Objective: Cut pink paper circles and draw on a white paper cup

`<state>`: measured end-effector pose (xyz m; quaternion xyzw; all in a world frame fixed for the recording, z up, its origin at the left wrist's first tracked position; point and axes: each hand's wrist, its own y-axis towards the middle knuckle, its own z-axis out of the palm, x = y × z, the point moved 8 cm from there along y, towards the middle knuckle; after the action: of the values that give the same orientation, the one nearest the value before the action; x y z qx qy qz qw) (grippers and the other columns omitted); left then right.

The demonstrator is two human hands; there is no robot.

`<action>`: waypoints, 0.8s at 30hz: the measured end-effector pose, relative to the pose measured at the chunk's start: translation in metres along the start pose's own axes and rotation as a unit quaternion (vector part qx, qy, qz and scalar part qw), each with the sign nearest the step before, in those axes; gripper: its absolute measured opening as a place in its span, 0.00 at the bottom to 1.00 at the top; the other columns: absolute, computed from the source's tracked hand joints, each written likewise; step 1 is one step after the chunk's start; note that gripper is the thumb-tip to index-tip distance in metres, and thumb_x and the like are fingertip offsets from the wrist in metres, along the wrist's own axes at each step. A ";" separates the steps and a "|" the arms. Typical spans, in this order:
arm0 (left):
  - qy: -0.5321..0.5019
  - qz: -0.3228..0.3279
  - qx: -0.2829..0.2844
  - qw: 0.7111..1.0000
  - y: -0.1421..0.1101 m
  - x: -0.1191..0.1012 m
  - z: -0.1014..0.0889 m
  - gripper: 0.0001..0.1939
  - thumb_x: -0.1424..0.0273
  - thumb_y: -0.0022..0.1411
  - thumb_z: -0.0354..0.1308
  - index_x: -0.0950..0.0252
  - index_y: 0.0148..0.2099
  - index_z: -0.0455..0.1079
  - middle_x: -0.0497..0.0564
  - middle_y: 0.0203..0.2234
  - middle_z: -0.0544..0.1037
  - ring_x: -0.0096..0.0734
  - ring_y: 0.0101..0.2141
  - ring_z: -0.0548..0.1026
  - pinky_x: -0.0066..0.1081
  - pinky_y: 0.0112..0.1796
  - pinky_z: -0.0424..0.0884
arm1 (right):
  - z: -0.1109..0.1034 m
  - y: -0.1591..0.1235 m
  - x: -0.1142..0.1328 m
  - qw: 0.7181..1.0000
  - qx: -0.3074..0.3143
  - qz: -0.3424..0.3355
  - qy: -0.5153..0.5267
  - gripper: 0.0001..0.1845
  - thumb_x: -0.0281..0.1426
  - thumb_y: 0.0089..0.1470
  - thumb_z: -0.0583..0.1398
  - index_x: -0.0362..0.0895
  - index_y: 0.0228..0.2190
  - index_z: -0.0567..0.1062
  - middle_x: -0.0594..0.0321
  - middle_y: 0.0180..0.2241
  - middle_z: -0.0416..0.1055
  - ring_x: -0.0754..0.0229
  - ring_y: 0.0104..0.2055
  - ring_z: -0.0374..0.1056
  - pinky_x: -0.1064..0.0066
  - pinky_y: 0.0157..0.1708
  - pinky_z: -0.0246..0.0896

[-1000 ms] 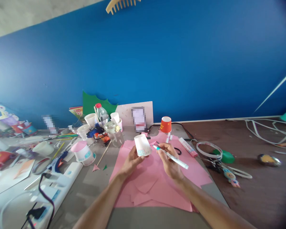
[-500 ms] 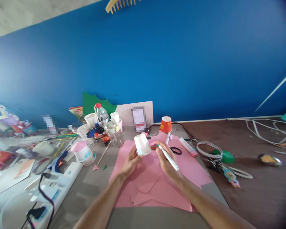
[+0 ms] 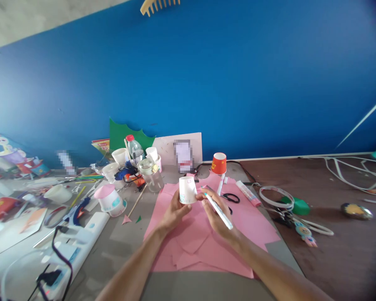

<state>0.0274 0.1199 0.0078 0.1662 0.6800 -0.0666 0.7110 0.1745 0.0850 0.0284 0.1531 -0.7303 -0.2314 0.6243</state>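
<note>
A white paper cup [image 3: 187, 189] with small teal and pink drawings is gripped by my left hand [image 3: 174, 211], fingers around its lower left side. In my right hand [image 3: 218, 215] is a white marker [image 3: 219, 212], its teal tip end pointing up and left toward the cup, close to its right side. Both hands are above overlapping sheets of pink paper [image 3: 188, 238]. Black-handled scissors [image 3: 232, 198] lie on the paper just beyond my right hand.
A red paper cup [image 3: 219, 164] stands behind the pink sheets, with a glue stick tube [image 3: 248, 193] to its right. On the left are a decorated cup with a pink top [image 3: 108, 200], a glass jar [image 3: 152, 175] and a white power strip [image 3: 81, 251]. Cables [image 3: 275, 196] lie at right.
My left hand has turned the paper cup more upright and slightly right. The marker in my right hand has shifted a little left and down.
</note>
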 end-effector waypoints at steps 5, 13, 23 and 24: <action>-0.007 -0.003 -0.015 1.000 0.000 0.003 -0.004 0.31 0.57 0.51 0.65 0.63 0.55 0.64 0.57 0.53 0.70 0.50 0.53 0.66 0.40 0.51 0.62 | 0.001 0.001 0.011 0.999 0.015 -0.026 -0.016 0.13 0.32 0.60 0.54 0.46 0.47 0.68 0.56 0.41 0.74 0.54 0.43 0.71 0.58 0.48 0.64; 0.014 0.004 0.003 1.000 -0.001 0.002 -0.002 0.30 0.57 0.54 0.62 0.63 0.56 0.63 0.57 0.55 0.68 0.49 0.54 0.65 0.39 0.52 0.62 | 0.001 0.001 0.011 0.999 0.017 -0.033 -0.016 0.13 0.32 0.60 0.54 0.47 0.47 0.68 0.56 0.40 0.74 0.54 0.43 0.71 0.59 0.47 0.65; 0.036 0.005 -0.017 0.999 -0.001 0.002 -0.007 0.30 0.58 0.55 0.62 0.64 0.57 0.64 0.58 0.55 0.69 0.50 0.53 0.66 0.41 0.51 0.64 | -0.006 -0.002 0.018 1.000 -0.002 -0.006 -0.014 0.16 0.37 0.63 0.50 0.48 0.50 0.68 0.58 0.39 0.75 0.54 0.44 0.70 0.61 0.44 0.65; 0.033 0.006 -0.016 0.999 -0.001 0.001 -0.007 0.30 0.58 0.55 0.62 0.65 0.57 0.64 0.59 0.55 0.68 0.50 0.53 0.66 0.40 0.51 0.63 | -0.007 -0.002 0.021 1.000 0.002 -0.015 -0.021 0.16 0.37 0.63 0.49 0.48 0.49 0.69 0.58 0.39 0.74 0.54 0.44 0.70 0.62 0.43 0.65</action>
<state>0.0209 0.1212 0.0066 0.1612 0.7032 -0.0460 0.6909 0.1773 0.0716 0.0458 0.1602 -0.7412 -0.2427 0.6051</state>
